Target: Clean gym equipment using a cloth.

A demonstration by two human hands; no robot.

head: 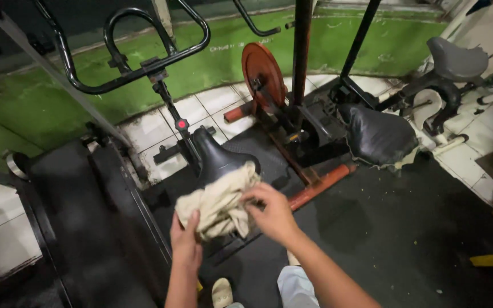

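Observation:
Both my hands hold a crumpled beige cloth [218, 202] just in front of a black exercise-bike saddle [219, 159]. My left hand [185, 239] grips the cloth's lower left edge. My right hand [272, 214] pinches its right side from above. The cloth covers the saddle's near end. The bike's black handlebars [138, 68] and post with a red knob [182, 124] rise beyond the saddle.
A treadmill belt [81, 217] runs along the left. A second bike with an orange flywheel [262, 71] and a torn black saddle [378, 137] stands to the right, a grey-seated machine [457, 60] beyond it. Black rubber mat [383, 228] covers the floor; a green wall [41, 102] stands behind.

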